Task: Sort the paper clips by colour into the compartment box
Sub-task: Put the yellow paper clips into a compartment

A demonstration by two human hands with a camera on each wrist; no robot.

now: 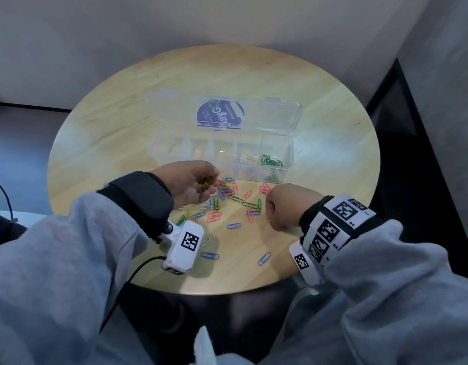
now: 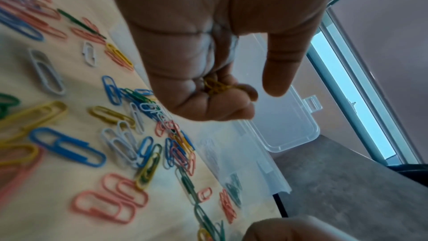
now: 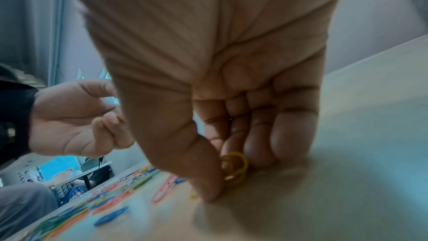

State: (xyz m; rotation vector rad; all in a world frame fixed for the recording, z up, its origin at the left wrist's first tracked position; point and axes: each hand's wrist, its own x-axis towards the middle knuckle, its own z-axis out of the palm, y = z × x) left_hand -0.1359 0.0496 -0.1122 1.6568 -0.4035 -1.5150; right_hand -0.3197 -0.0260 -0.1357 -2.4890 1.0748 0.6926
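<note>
Two hands were busy at once. The left hand (image 1: 190, 184), just left of frame centre in the head view, cupped a little bunch of yellow clips (image 2: 217, 87) in its curled fingers. The right hand (image 1: 283, 206), lower right of the loose pile, pinched another yellow clip (image 3: 234, 168) between thumb and fingertips, low against the counter (image 1: 319, 106).

The compartment box (image 1: 285, 164) sat open above the hands, its lid (image 1: 275, 114) folded back toward the top of the frame. Green clips (image 1: 271, 161) lay in its rightmost compartment, a few white clips (image 1: 244, 158) in the one beside it, and the compartments further left looked empty. The unsorted pile (image 1: 227, 198) of pink, blue, green, yellow and white clips was spread between the hands and the box's near wall.

The risks looked small but real. The bunch in the left hand seemed loosely held, so a tilt of the palm could have spilled it back into the pile. Several clips in the pile overlapped, so one might have dragged a neighbour of the wrong colour along. A careless drop over the low dividers could have landed yellow among white or green.

As for room, the counter was round. A blue clip (image 1: 264, 258) lay near its lower edge, where a sweeping sleeve might have knocked it off. Plenty of bare wood remained left and right of the box.
</note>
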